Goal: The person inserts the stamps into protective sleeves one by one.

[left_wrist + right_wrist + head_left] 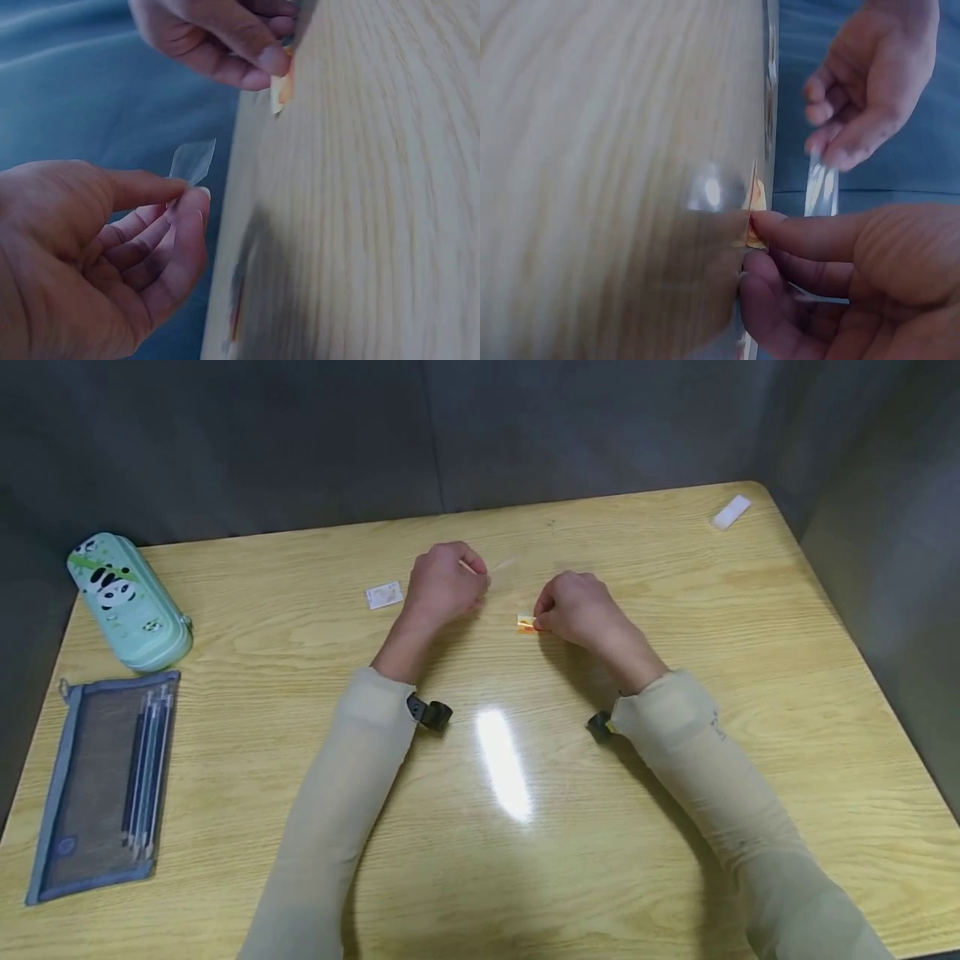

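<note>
My left hand (446,581) pinches a small piece of clear plastic film (193,161) between thumb and forefinger, raised off the table. The film's free end points towards the right hand. With thumb and fingertips my right hand (577,606) pinches a small orange and yellow paper piece (527,623), close to the tabletop. In the right wrist view that paper (757,214) stands roughly edge-on, partly hidden by the thumb. The two hands are apart. A small white printed card (384,595) lies flat just left of my left hand.
On the left of the wooden table (262,760) lie a mint panda pencil case (127,602) and a blue mesh zip pouch (97,768) holding several pencils (148,768). A small white block (731,512) sits near the far right corner. Dark fabric (300,443) stands behind the table.
</note>
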{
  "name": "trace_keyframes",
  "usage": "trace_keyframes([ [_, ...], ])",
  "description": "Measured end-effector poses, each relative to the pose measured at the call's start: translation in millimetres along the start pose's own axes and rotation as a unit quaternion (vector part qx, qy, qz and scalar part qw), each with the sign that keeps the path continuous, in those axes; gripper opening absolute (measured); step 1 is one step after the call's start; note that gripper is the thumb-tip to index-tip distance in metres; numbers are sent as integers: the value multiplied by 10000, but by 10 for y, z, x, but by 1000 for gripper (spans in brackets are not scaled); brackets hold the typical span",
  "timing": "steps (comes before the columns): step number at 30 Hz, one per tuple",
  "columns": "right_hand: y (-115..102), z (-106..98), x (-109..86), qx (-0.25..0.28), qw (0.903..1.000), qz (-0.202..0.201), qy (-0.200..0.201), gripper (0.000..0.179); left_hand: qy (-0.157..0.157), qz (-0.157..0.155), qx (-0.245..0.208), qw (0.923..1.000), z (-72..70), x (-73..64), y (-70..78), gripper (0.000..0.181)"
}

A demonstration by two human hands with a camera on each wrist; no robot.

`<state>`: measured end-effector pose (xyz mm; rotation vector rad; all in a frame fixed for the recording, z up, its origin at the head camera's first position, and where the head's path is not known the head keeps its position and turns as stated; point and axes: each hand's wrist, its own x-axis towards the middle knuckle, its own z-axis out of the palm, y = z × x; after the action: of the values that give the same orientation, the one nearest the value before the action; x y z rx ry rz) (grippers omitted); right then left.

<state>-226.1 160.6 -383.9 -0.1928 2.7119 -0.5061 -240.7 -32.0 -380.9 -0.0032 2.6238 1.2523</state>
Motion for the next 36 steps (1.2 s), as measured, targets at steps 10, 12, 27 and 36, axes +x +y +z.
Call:
trace_keyframes([
  [10, 60, -103, -26, 1963, 9803, -177, -137, 14, 158, 468, -1195, 9916, -200, -147, -254, 26],
  [12, 52, -123, -19, 2666, 9636, -184, -59, 14, 128, 494, -1654, 9849, -220, -158, -291, 25],
  [27, -23, -126, 23, 5635, 8177, -633, 995, 23, -271, 366, -3104, 9495, -245, -173, -364, 12],
  [36, -41, -108, 28, 5721, 8126, -702, 860, 10, -558, 627, -3465, 9343, -248, -205, -368, 18],
])
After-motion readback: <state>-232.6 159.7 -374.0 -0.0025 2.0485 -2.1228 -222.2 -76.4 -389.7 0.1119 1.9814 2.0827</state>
